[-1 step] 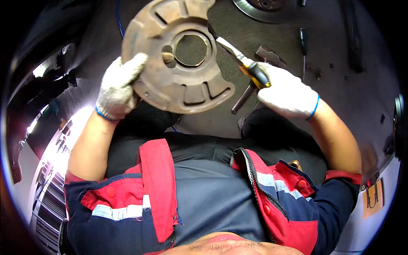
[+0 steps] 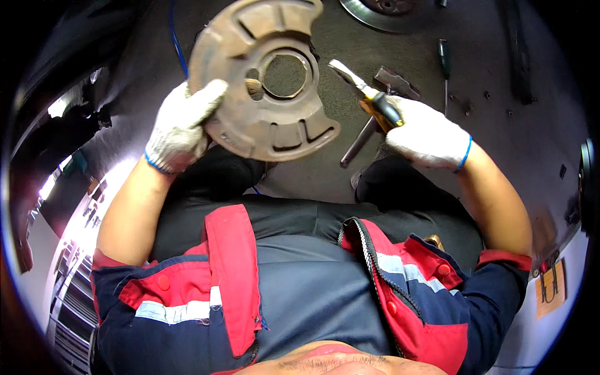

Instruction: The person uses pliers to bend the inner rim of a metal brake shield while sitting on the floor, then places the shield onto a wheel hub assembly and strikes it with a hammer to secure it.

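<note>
My gloved left hand [image 2: 178, 131] grips the left edge of a brown pressed-metal backing plate [image 2: 237, 125], held tilted, with a large center hole and several slots. My gloved right hand [image 2: 425, 134] is closed on the yellow-and-black handle of a metal-headed tool [image 2: 381, 106], just right of the plate, not touching it. Below that tool a steel bar [image 2: 357, 142] lies on the dark floor, beside a small bent metal piece [image 2: 395, 82].
A brake disc [image 2: 369, 19] lies at the top. A green-handled screwdriver [image 2: 444, 59] and several small fasteners [image 2: 469, 106] are at the right. A blue hose [image 2: 177, 47] runs behind the plate. Dark machinery [image 2: 75, 131] stands at the left; my knees are below.
The plate and my left hand have shifted slightly to the right and up. The tool in my right hand has moved a little right, widening the gap from the plate.
</note>
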Motion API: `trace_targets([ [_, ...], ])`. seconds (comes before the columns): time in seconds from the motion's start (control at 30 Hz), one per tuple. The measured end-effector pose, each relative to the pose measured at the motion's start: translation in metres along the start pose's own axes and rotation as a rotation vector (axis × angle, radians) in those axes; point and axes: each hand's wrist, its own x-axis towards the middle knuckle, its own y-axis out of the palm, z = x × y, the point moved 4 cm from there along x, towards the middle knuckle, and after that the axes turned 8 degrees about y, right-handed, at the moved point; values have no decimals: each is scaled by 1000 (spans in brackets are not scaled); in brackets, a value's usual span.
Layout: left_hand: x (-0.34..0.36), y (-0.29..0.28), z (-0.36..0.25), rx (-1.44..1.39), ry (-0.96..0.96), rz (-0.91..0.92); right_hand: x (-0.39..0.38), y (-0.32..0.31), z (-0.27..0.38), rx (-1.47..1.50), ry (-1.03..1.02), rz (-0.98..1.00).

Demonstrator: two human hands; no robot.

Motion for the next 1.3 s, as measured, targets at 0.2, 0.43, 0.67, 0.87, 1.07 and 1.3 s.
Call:
trace_targets([
  [0.2, 92, 24, 50, 379, -95, 394, -11, 11, -111, 422, 486, -196],
  [0.43, 187, 19, 136, 484, -132, 425, -26, 34, -135, 529, 532, -396],
  [0.67, 187, 43, 104, 1287, -41, 664, -38, 28, -117, 308, 518, -415],
  [0.87, 169, 90, 85, 1300, 13, 810, -54, 33, -119, 199, 467, -515],
  [1.07, 168, 101, 125, 1238, -162, 764, -10, 66, -149, 498, 430, -649],
  [1.3, 123, 104, 111, 860, -540, 790, 0, 52, -126, 432, 514, -897],
])
